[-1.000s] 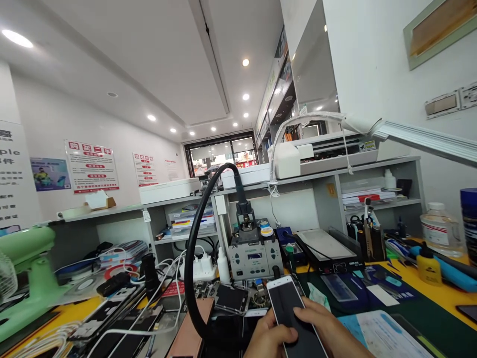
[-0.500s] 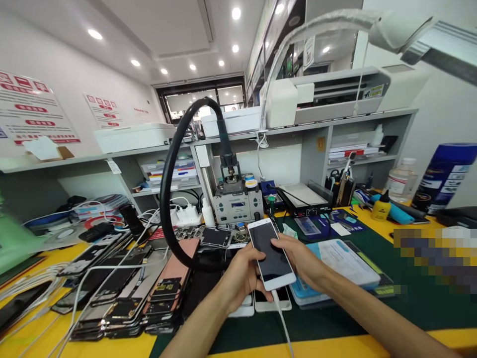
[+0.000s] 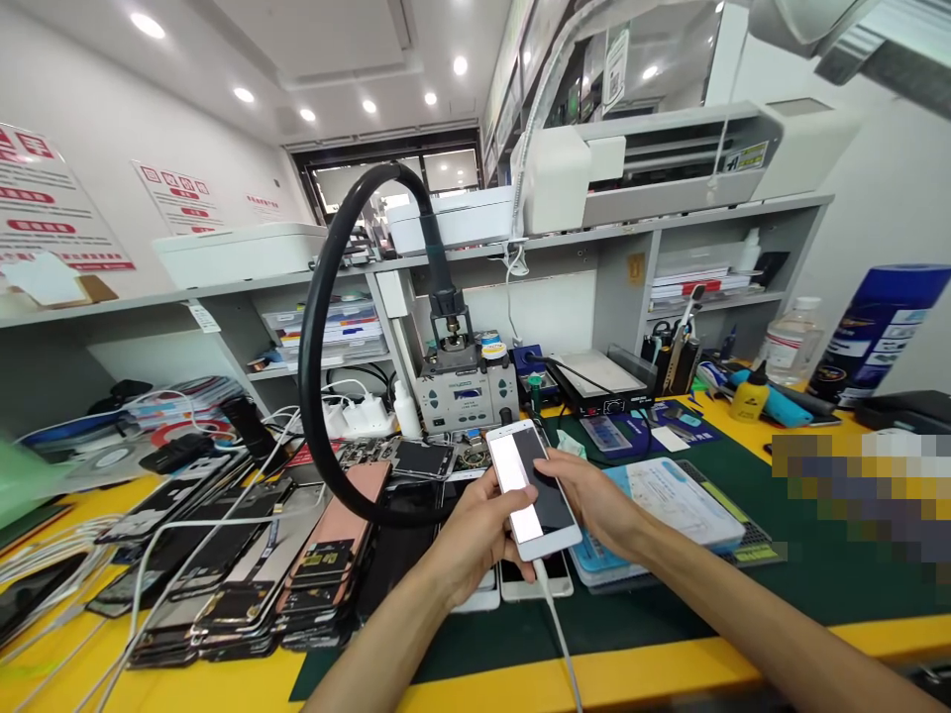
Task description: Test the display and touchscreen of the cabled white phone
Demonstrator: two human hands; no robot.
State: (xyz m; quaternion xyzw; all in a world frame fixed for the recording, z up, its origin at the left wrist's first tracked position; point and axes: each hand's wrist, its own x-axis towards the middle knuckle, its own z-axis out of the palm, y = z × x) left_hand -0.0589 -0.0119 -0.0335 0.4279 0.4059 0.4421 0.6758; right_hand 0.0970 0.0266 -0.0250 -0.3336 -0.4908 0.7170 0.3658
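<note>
A white smartphone (image 3: 554, 510) is held upright between both hands, tilted a little to the left. Its screen shows a bright white band on the left and black on the right. My left hand (image 3: 479, 525) wraps the phone's left side, thumb over the glass. From the right, my right hand (image 3: 586, 495) grips the edge, with its thumb on the dark part of the screen. A white charging cable (image 3: 556, 624) runs from the phone's bottom end towards me. Below it, another white phone (image 3: 539, 582) lies on the green mat (image 3: 475, 663).
Stacks of phone screens and parts (image 3: 312, 579) cover the left side. Behind stand a hot-air station (image 3: 465, 401) and its looped black hose (image 3: 312, 327). A blue-and-white box (image 3: 669, 510) sits to the right, near a yellow bottle (image 3: 750, 398) and a blue spray can (image 3: 877, 337).
The left part of the phone's screen has turned from dark to white. My view has shifted slightly, while both hands keep their hold on the phone.
</note>
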